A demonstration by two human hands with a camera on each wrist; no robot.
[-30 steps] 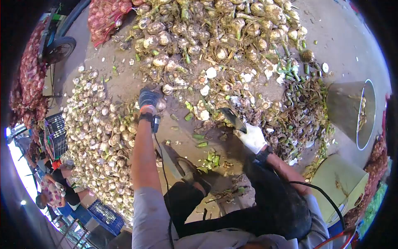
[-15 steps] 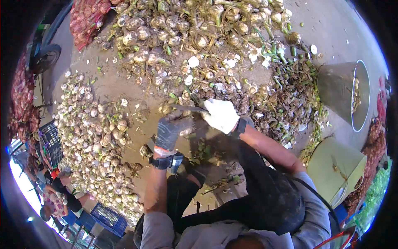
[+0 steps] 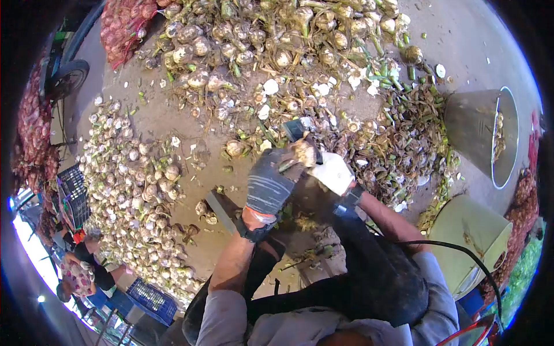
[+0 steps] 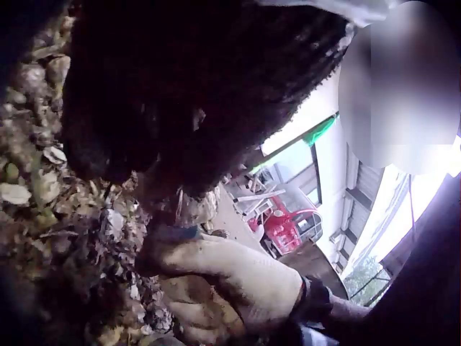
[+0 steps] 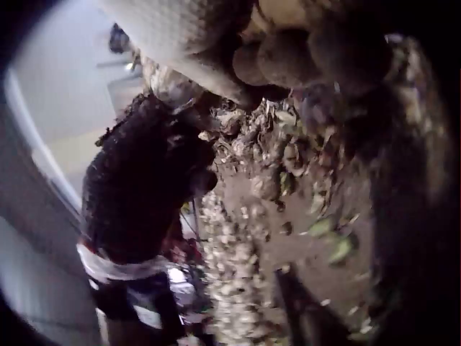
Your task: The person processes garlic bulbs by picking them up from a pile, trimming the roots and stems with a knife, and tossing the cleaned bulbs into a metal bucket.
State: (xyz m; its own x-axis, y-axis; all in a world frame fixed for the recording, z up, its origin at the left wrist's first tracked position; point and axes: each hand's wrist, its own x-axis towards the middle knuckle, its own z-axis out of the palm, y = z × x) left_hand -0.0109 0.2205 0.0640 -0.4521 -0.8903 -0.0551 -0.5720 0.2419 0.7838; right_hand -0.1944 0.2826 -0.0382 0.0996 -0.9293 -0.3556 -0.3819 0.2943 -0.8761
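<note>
My left hand, in a dark striped glove, holds a garlic bulb with dry, dirty skin in front of me. My right hand, in a white glove, grips a knife beside that bulb; its dark blade shows beyond the bulb, and the handle is mostly hidden. In the left wrist view the white glove has curled fingers close by the dark glove. The right wrist view has the bulb between the two gloves. Below the hands lie peelings and cut stems.
Untrimmed garlic is heaped at the back, trimmed bulbs at the left. Dark peelings cover the right. A metal bucket lies tipped beside a pale bucket. A flat metal piece juts out near my left wrist.
My left hand has come from the left edge of the trimmed heap to the middle, now with a garlic bulb. The right hand with the knife has moved in, then slightly back right.
</note>
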